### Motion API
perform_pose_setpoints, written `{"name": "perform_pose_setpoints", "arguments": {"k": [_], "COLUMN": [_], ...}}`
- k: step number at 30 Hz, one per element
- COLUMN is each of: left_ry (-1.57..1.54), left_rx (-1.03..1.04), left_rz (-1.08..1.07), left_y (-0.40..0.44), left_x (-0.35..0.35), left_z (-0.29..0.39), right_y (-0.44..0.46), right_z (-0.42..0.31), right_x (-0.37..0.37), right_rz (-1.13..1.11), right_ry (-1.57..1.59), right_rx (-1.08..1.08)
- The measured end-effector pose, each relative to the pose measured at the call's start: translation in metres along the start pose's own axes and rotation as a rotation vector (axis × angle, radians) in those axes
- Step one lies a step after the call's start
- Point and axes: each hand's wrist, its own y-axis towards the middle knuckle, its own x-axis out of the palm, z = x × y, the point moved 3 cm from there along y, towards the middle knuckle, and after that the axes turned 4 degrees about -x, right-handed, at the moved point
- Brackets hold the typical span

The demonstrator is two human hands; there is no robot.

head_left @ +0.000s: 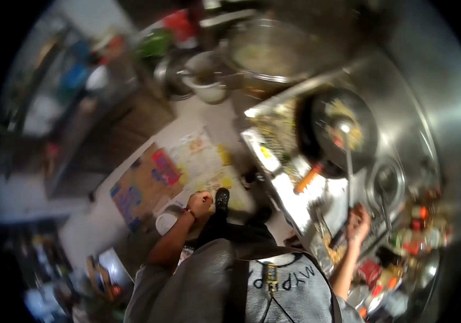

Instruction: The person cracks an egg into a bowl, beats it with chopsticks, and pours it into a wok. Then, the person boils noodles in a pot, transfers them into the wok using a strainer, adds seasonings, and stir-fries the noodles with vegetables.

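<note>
My right hand (358, 225) is wrapped round the handle of a long metal ladle (349, 172). The ladle's round head rests among pale, yellowish food (355, 135) in a dark wok (368, 116) on the stove at the right. An orange handle (308, 178) sticks out from the wok's near side. Beside my body, my left hand (201, 203) hangs over the floor with its fingers curled; what it holds, if anything, is hidden. Below that forearm shows part of a white round container (167, 222).
A metal pot (386, 183) with a utensil in it stands right of the ladle. Several bottles and jars (416, 237) crowd the near right. A big steaming pot (265, 54) and a pale bucket (209, 86) are farther off. Flattened cardboard (144, 185) covers the floor.
</note>
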Motion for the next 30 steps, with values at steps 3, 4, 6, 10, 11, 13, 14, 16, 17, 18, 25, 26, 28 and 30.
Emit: {"name": "perform_pose_setpoints", "arguments": {"k": [3,4,6,10,11,13,14,16,17,18,25,26,28,30], "left_ry": [-0.065,-0.101,-0.169,-0.053,0.084,0.037,0.02,-0.095,-0.02,0.053,-0.238,-0.233,-0.221,-0.185], "left_rx": [-0.189,-0.23,-0.293,-0.276,-0.275,-0.239,-0.219,-0.36,-0.351,-0.342,-0.432,-0.424,-0.409,-0.55], "left_rz": [0.12,0.147,0.179,0.154,0.14,0.168,0.184,0.316,0.379,0.437,0.653,0.648,0.639,0.616], "left_y": [-0.037,-0.045,-0.054,-0.062,-0.064,-0.066,-0.065,-0.08,-0.082,-0.086,-0.079,-0.078,-0.076,-0.083], "left_x": [-0.051,-0.065,-0.088,-0.151,-0.166,-0.183,-0.194,-0.24,-0.259,-0.273,-0.324,-0.326,-0.328,-0.338], "left_z": [-0.081,-0.105,-0.151,-0.197,-0.21,-0.276,-0.299,-0.297,-0.302,-0.305,-0.328,-0.337,-0.357,-0.369], "right_y": [0.027,0.037,0.047,0.053,0.05,0.037,0.031,0.015,0.009,0.002,-0.046,-0.053,-0.061,-0.062], "right_z": [-0.023,-0.036,-0.117,-0.266,-0.302,-0.375,-0.409,-0.473,-0.502,-0.529,-0.723,-0.754,-0.815,-0.879], "right_x": [0.01,0.019,0.032,0.096,0.119,0.164,0.185,0.223,0.242,0.261,0.432,0.467,0.553,0.658], "right_rz": [0.14,0.172,0.192,0.108,0.075,-0.008,-0.056,-0.171,-0.23,-0.297,-0.691,-0.728,-0.766,-0.753], "right_ry": [0.079,0.135,0.033,0.087,0.115,0.168,0.191,0.223,0.234,0.24,0.244,0.244,0.233,0.244], "right_rx": [-0.126,-0.167,-0.28,-0.444,-0.495,-0.588,-0.634,-0.723,-0.762,-0.805,-1.064,-1.1,-1.144,-1.111]}}
